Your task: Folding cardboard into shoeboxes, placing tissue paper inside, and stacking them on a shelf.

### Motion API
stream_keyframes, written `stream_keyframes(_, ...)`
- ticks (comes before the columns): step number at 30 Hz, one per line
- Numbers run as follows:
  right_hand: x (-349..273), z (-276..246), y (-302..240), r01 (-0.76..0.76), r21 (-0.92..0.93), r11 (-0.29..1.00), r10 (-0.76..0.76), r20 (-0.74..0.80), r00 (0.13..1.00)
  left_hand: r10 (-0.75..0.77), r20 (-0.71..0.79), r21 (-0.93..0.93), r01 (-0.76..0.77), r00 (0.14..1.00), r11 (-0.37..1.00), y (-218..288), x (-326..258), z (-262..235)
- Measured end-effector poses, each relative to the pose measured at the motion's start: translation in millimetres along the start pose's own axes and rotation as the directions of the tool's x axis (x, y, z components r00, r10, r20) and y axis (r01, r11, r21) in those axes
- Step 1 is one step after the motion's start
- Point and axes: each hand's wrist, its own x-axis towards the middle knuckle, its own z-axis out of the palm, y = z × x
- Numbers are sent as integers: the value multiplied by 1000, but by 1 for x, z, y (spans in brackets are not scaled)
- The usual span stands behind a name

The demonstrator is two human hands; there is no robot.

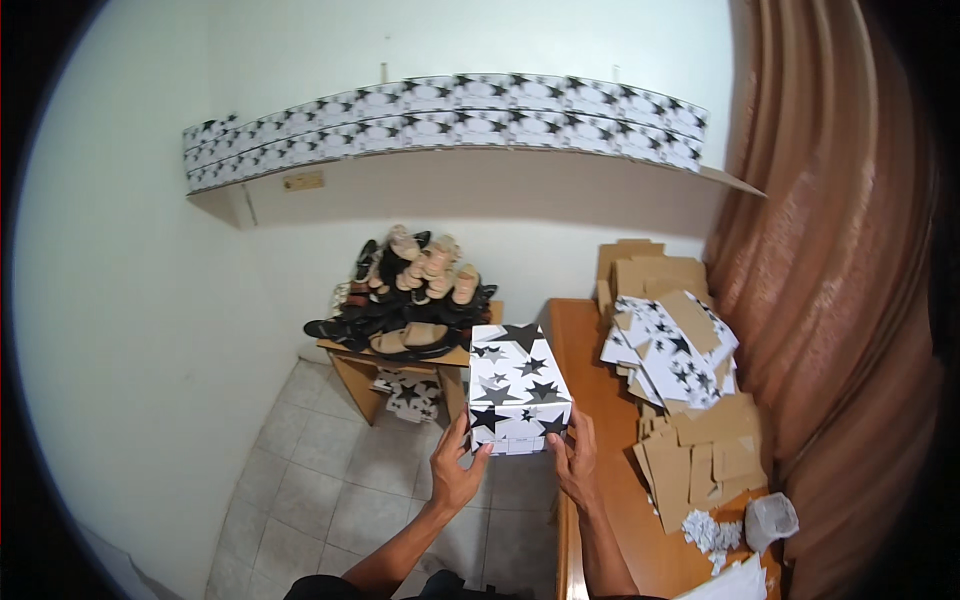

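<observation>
Both hands gripped one closed box (518, 390), white with black stars. Left hand (455, 470) clamped its near left corner, right hand (574, 462) its near right corner. Box was held up in the air, past the left edge of the wooden table (600, 440), over the tiled floor (330, 490), not resting on anything.

Progress, my read: this box looked fully assembled, lid on. Still plenty left, since a heap of flat star-print blanks (672, 350) and plain cardboard sheets (700, 455) sat unfolded on the table, touching each other. Small paper scraps (708, 532) and a crumpled clear bag (770, 518) lay at the near end.

Further out: a low wooden stand (400, 365) piled with sandals (415, 290), against the white wall. Wall shelf (460, 175) above carried two long rows of matching star boxes (445, 115). Brown curtain (840, 280) ran down the right side.
</observation>
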Motion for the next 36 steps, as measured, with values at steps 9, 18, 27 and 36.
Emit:
stream_keyframes(9,90,246,-147,256,27,966,-257,137,957,122,-248,123,-94,961,988,5,86,-272)
stream_keyframes(18,146,507,-244,350,237,906,-396,187,899,260,-436,384,-83,862,920,-20,144,-525)
stream_keyframes(27,261,725,-295,559,331,761,-619,109,778,404,-482,492,-141,777,859,-71,272,-714)
stream_keyframes(36,427,943,-312,618,442,650,-700,30,714,537,-483,603,-182,692,777,-140,458,-865)
